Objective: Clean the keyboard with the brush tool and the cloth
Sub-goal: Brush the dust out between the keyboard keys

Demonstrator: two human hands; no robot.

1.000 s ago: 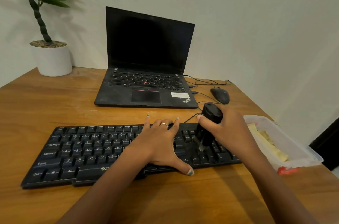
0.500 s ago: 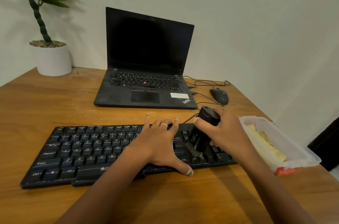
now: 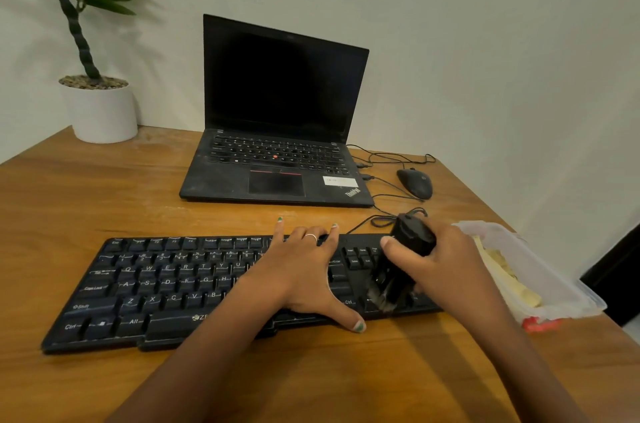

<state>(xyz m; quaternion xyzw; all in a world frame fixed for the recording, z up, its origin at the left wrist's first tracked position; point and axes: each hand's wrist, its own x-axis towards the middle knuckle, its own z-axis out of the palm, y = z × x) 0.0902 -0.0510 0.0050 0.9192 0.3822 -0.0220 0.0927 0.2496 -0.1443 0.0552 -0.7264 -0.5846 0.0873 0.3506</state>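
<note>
Keyboard [image 3: 166, 287] across lower centre of frame, black, flat on wooden desk [image 3: 104, 201]. Left hand [image 3: 304, 270] spread flat on middle keys, pinning board down. Right hand [image 3: 440, 263] at centre right, wrapped around brush tool [image 3: 405, 249], bristles down on lower right keys. Best done with short strokes along rows, light pressure, left palm firm. Cloth possibly yellow material in plastic tub [image 3: 554, 277] at right edge; cannot tell.

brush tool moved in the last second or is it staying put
Yes. The brush tool has shifted left along the keyboard, toward the left hand.
</note>
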